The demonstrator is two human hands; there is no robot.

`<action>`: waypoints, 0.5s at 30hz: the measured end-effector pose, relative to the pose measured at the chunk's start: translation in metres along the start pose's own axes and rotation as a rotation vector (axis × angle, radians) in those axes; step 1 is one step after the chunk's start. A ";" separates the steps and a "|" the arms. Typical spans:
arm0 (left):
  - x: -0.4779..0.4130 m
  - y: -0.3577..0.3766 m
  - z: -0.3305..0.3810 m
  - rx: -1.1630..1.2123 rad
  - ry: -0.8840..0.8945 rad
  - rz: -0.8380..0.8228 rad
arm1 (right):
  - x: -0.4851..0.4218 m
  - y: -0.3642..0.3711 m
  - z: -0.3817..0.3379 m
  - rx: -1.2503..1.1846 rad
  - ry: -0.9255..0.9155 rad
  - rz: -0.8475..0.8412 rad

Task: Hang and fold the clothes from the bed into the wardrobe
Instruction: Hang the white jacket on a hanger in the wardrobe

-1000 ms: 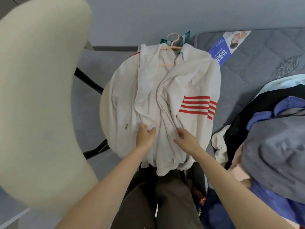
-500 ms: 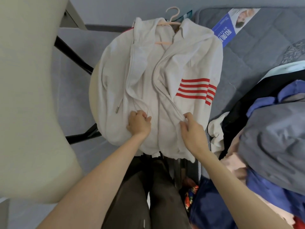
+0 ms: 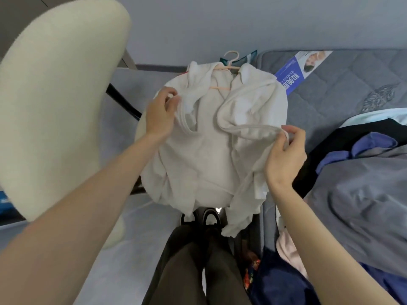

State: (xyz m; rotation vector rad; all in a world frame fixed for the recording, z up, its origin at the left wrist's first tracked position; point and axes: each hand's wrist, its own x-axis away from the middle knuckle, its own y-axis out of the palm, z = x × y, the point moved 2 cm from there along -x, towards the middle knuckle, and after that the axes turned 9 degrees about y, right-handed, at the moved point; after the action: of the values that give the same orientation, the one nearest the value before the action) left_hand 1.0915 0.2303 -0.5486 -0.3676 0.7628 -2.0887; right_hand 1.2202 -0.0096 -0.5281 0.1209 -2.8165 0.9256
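White zip hoodie (image 3: pixel 207 150) on pink hanger (image 3: pixel 229 62), hook pointing away, left hand (image 3: pixel 159 113) and right hand (image 3: pixel 284 155) pinching its front edges, stool beneath hidden.

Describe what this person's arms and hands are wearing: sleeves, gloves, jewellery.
The left forearm and right forearm are bare to the frame edge, with no sleeves in view. The left hand and right hand are ungloved. No watch, bracelet or ring shows on either wrist or on the visible fingers.
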 end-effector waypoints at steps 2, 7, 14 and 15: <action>-0.009 0.008 -0.006 -0.225 -0.007 -0.123 | 0.013 0.021 0.006 0.065 -0.084 -0.259; 0.072 0.048 -0.026 -0.251 -0.127 -0.102 | 0.045 0.051 0.052 0.276 -0.011 -0.784; 0.155 0.094 -0.064 -0.021 -0.194 -0.175 | 0.061 0.059 0.103 0.023 0.212 -0.656; 0.149 0.097 -0.069 -0.026 -0.172 -0.162 | 0.059 0.062 0.105 0.048 0.217 -0.664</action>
State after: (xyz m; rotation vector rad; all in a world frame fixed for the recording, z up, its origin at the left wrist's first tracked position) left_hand 1.0296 0.0931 -0.6656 -0.6328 0.6777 -2.1652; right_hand 1.1395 -0.0239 -0.6363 0.8430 -2.2989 0.7771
